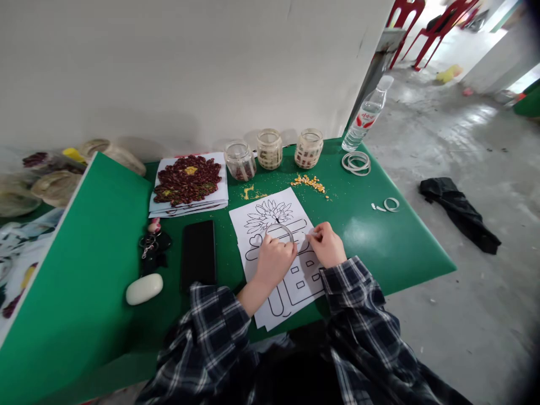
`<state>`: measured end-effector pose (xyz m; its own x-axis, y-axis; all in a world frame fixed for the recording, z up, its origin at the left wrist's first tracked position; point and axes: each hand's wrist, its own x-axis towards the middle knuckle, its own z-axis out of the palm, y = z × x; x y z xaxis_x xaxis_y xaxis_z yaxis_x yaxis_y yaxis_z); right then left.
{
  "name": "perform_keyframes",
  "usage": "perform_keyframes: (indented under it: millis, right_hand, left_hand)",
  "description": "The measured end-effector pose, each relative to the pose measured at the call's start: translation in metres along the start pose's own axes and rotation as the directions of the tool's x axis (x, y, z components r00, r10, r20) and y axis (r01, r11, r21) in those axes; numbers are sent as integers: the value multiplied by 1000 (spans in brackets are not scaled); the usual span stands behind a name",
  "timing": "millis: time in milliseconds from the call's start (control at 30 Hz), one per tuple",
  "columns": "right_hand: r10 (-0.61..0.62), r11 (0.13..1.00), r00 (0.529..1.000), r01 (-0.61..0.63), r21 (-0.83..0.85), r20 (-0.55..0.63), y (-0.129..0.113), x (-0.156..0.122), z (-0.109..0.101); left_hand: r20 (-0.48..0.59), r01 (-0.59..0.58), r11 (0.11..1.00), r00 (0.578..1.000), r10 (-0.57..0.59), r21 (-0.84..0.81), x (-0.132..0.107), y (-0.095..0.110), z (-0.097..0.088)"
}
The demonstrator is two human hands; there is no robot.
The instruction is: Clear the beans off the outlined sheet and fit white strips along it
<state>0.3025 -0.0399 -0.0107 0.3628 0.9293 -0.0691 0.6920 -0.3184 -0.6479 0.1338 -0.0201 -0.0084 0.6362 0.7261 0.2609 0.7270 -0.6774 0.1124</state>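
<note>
Pinching thin round tape ring (280,225) over line-printed paper (287,198)

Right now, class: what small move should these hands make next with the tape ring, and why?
Probably pull a strip and press it onto the printed sheet. The left hand holds the tape ring on it, the right hand pinches beside the ring, and its outlines are unfilled.

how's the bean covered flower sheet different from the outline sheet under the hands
The bean covered flower sheet is filled with red beans; the black outline sheet is unfilled. The first lies untouched; the second lies under the left hand, holding a clear ring, and right hand. Both are white paper.
</note>
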Motion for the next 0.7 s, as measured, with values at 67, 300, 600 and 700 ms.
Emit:
perform_keyframes:
  millis: [67,300,600,700]
  right_hand:
    - [-16,1000,1000,16,12,19,1,1,-1]
    - [-32,998,988,25,49,152,-4,2,-6]
    - [20,1000,988,-20,-2,155,-11,0,-6]
    - [47,999,985,-46,-11,167,-15,0,-7]
  left_hand:
    - [-3,-3,1000,1000,3,8,0,0,0]
    - [-3,-23,1000,1000,23,11,0,-1,0]
    - [15,-25,996,1000,27,-81,1,1,-2]
    - [11,-88,995,996,89,-57,0,0,1]
